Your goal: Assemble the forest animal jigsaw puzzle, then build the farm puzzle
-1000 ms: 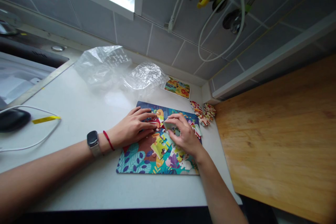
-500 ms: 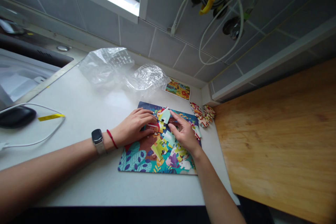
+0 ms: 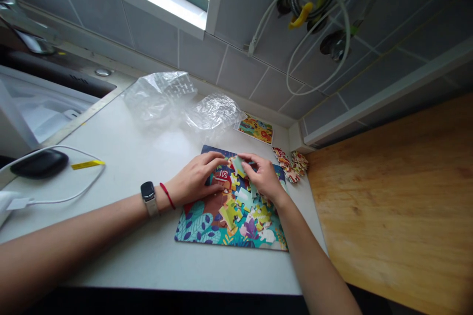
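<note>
A jigsaw puzzle on a dark blue board (image 3: 229, 221) lies on the white counter, partly assembled in bright jungle colours. My right hand (image 3: 263, 175) pinches a pale green puzzle piece (image 3: 238, 166) between thumb and fingers, over the board's upper part. My left hand (image 3: 194, 179) rests flat on the puzzle, with its fingertips beside a red barn picture (image 3: 222, 176) and nothing in its grip. Several more pale pieces lie loose on the picture. A small heap of loose pieces (image 3: 290, 165) sits just past the board's far right corner.
A picture card (image 3: 255, 129) and crumpled clear plastic bags (image 3: 185, 101) lie behind the board. A wooden board (image 3: 384, 206) flanks the counter on the right. A sink (image 3: 48, 108), dark mouse (image 3: 39, 163) and white cable (image 3: 62, 197) are at left; hoses (image 3: 314, 24) run along the tiled wall.
My right hand has closed from spread fingers onto the pale green piece. My left hand stays on the puzzle. The whole view has drifted slightly.
</note>
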Demonstrator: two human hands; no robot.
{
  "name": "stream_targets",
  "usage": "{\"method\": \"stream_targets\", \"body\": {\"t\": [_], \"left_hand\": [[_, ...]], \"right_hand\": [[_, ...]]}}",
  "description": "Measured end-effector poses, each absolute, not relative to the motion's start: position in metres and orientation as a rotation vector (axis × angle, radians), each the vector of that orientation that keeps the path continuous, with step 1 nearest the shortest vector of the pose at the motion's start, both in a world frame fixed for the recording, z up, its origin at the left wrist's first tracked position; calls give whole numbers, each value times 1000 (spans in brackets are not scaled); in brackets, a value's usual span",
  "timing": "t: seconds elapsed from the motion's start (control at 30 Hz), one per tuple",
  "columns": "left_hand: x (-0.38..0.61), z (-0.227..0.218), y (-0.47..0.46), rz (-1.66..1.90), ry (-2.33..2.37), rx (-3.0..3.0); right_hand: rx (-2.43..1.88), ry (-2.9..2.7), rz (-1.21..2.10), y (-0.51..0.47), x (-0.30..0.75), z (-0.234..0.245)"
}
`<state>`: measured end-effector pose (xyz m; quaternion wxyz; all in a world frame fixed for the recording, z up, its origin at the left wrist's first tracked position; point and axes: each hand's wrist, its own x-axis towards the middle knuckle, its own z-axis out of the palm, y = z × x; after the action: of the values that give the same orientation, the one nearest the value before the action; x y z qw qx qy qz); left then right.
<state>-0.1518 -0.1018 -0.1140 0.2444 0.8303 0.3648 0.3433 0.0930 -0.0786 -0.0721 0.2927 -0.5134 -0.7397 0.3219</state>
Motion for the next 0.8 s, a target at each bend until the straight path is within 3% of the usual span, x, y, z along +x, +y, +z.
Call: {"method": "stream_targets", "body": {"t": [0.63, 0.8], "left_hand": [[-153, -114, -101, 915, 1033, 2254], [-153, -116, -100, 934, 1029, 2282]], "right_hand": [[-1189, -2193, 771, -59, 77, -91], [-1178, -2271, 546, -63, 81, -86]]}}
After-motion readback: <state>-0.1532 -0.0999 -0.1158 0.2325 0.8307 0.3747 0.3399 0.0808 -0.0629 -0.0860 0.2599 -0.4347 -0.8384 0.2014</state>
